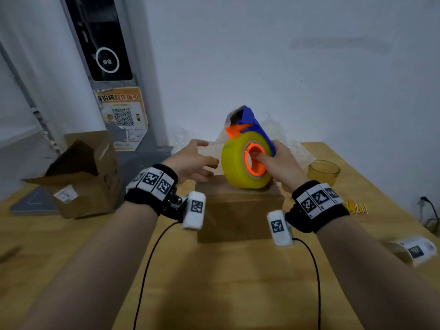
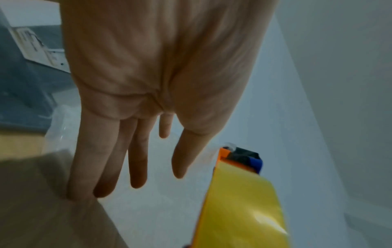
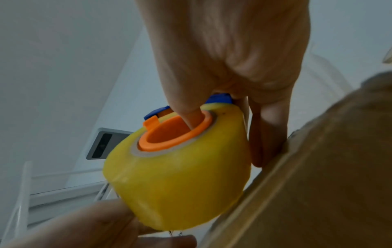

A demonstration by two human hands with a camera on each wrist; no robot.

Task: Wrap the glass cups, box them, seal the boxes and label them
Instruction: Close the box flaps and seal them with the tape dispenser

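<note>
A closed brown cardboard box [image 1: 240, 210] stands mid-table. On its top sits a tape dispenser [image 1: 246, 160] with a yellow roll, orange core and blue frame. My right hand [image 1: 273, 163] grips the dispenser [image 3: 176, 169], thumb hooked in the orange core, fingers behind the blue frame. My left hand [image 1: 192, 160] hovers open just left of the roll [image 2: 239, 203], fingers [image 2: 137, 159] straight, the lowest ones touching the box [image 2: 42, 209]. An empty glass cup [image 1: 323, 171] stands on the table to the right.
An open cardboard box [image 1: 81, 177] with a white label sits at the left. Clear wrapping film [image 1: 292, 148] lies behind the dispenser. A label roll [image 1: 414, 250] and small red-yellow stickers [image 1: 356, 207] lie at the right. The table [image 1: 214, 282] meets a white wall behind.
</note>
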